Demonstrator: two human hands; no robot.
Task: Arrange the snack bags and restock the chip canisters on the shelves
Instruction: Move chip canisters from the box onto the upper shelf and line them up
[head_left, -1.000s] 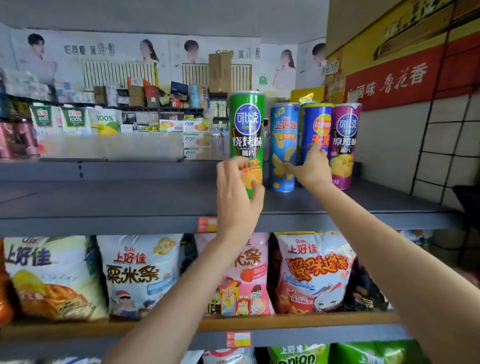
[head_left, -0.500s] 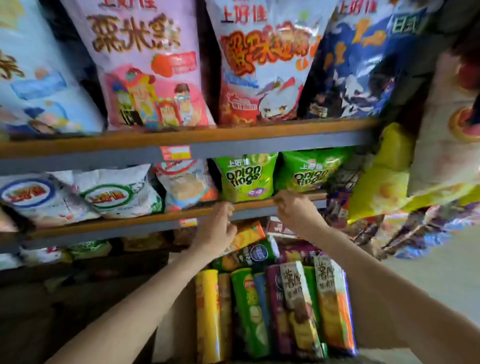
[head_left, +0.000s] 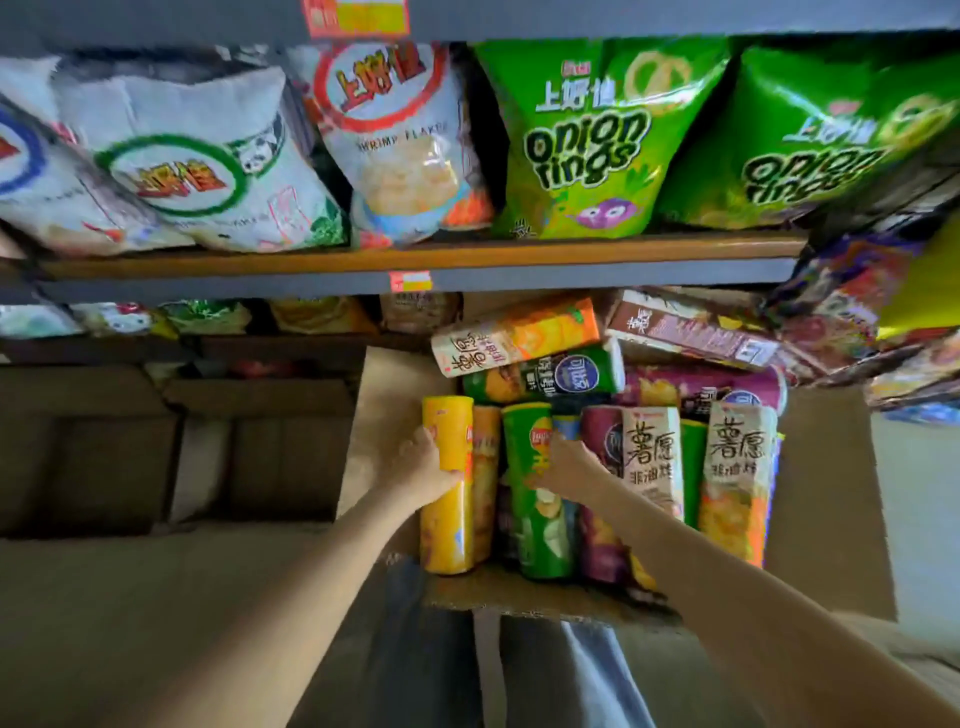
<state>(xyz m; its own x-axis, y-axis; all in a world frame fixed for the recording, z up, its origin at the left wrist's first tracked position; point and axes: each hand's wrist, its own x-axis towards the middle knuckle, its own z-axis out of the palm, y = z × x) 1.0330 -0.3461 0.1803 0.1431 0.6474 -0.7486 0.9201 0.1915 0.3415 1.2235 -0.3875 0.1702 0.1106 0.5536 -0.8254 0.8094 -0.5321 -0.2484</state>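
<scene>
Below the shelf (head_left: 415, 257) of snack bags (head_left: 576, 140) sits a carton (head_left: 826, 499) packed with chip canisters, on the floor. Left hand (head_left: 426, 465) wraps the yellow can (head_left: 448, 488) at the row's left end, fingers curled round its upper half. Right hand (head_left: 563, 465) lies on the green can (head_left: 535, 493) beside it; grip cannot be told, fingers hidden behind the knuckles. Best lifted straight up along the can's length, clear of the orange can (head_left: 487, 483) pressed against it. Worth seating the right grip fully before pulling, since neighbours crowd both sides. Loose cans stacked crosswise at the carton's far end may roll once the row loosens.
</scene>
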